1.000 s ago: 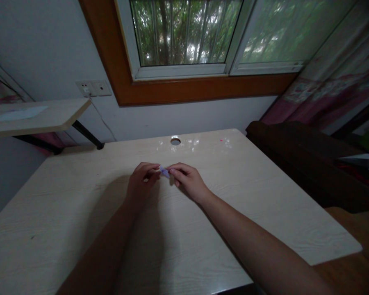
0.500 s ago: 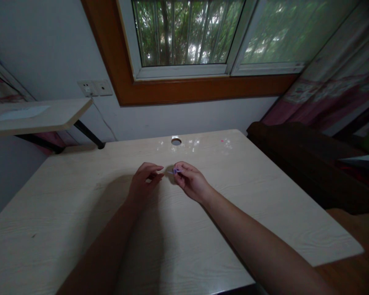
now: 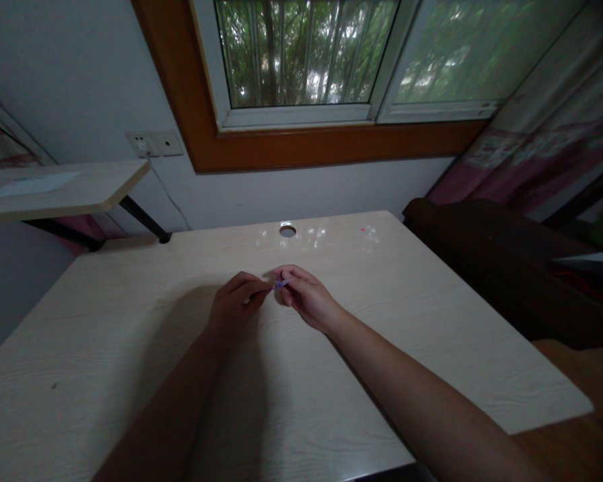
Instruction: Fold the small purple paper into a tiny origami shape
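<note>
A small purple strip-like piece, thin and partly folded or knotted, is held between my two hands above the desk. Its exact kind is too small to make out. My left hand pinches its left end between thumb and fingertips. On the other side, my right hand is closed on it with thumb and fingers, and those fingers cover part of the piece. The fingertips of both hands almost meet.
A round cable hole lies near the desk's back edge, with a small pink spot to its right. At left a raised shelf stands on dark legs. Beyond the desk's right side is dark wooden furniture.
The fingertips of my left hand, apart before, have closed on the purple piece's left end. My right hand has moved slightly left, so the hands are closer together.
</note>
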Demonstrator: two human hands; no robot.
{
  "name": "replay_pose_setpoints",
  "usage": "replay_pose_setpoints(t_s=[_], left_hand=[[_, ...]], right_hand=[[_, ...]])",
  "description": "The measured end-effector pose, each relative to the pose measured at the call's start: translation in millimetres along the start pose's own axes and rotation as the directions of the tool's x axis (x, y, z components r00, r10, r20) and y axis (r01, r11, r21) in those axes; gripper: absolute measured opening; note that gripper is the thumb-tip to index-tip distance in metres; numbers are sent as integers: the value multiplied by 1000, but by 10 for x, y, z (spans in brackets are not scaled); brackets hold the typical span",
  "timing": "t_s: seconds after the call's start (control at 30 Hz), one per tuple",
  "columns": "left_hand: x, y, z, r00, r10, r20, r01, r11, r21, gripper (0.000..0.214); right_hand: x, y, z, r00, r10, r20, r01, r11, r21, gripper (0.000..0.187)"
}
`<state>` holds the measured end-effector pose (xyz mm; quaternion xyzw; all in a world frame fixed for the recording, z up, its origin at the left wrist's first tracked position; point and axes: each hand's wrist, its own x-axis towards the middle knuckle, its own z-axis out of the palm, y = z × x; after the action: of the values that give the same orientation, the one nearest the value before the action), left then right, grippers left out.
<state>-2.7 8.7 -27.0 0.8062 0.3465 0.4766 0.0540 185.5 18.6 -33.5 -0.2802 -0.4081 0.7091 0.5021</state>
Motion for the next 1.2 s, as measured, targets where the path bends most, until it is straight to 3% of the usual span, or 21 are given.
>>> replay_pose_setpoints(t_s=[0.2,0.43,0.63,0.77,0.87,0.97,1.2], left_hand=[[-24,-64,4,999,-34,32,28,982,186,10],[17,-5,-11,991,-23,129,-20,947,320,12],[9,23,-14,979,-15,202,-52,944,325,16],[-7,12,4,982,-58,182,7,963,270,15],[-9,-22,19,985,-155,78,138,972,188,11],[7,-64,23,961,-275,13,272,956,107,10],[10,-149,43,912,-398,102,411,874,-258,15]], right_hand=[[34,29,-47,965,-188,-180,152,969,-197,25],[-12,15,-20,954,-251,-164,142,860,-489,26],[-16,36,-28,952,-257,-167,137,844,-519,25],[-4,33,-49,949,-254,-185,132,857,-499,27],[4,19,-53,947,-252,-200,134,874,-468,28],[3,2,-45,951,-255,-177,154,882,-445,26],[-20,-28,-25,959,-273,-76,204,851,-485,22]])
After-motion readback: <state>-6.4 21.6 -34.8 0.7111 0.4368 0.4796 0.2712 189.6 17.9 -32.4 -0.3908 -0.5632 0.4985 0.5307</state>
